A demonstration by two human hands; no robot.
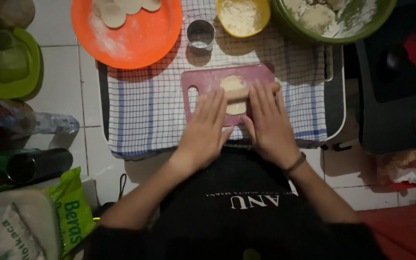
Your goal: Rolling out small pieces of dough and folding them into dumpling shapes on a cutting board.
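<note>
1. Both hands lie flat, fingers extended, palms pressing down on a wooden rolling pin (pixel 253 91); neither grip is closed around it. Left hand (pixel 203 130) covers the pin's left part, right hand (pixel 268 123) covers its right part; only the pin's middle and right tip show.
2. Dough piece (pixel 233 94): pale, roughly oval, flattened, lying under the pin on a pink cutting board (pixel 208 79). Dough shows both above and below the pin.
3. Cutting board rests on a blue-and-white checked cloth (pixel 145 115), which is spread over a white tray (pixel 335 106) on the tiled floor (pixel 61 77).
4. Beyond the board: metal ring cutter (pixel 201 33) standing upright on the cloth, just beside an orange plate (pixel 136 41).
5. Orange plate carries flat round dough discs (pixel 114 13) at its far edge, with flour dust on its surface.
6. Yellow bowl (pixel 263 21) holds flour, to the right of the cutter.
7. Green bowl (pixel 357 33) at top right holds dough lumps and flour smears.
8. Left side of view: green lidded container (pixel 8 62), clear plastic bottle (pixel 44 123) lying down, dark bottle (pixel 37 164), green bag (pixel 73 212).
9. Right wrist bears a dark band (pixel 295 163).
</note>
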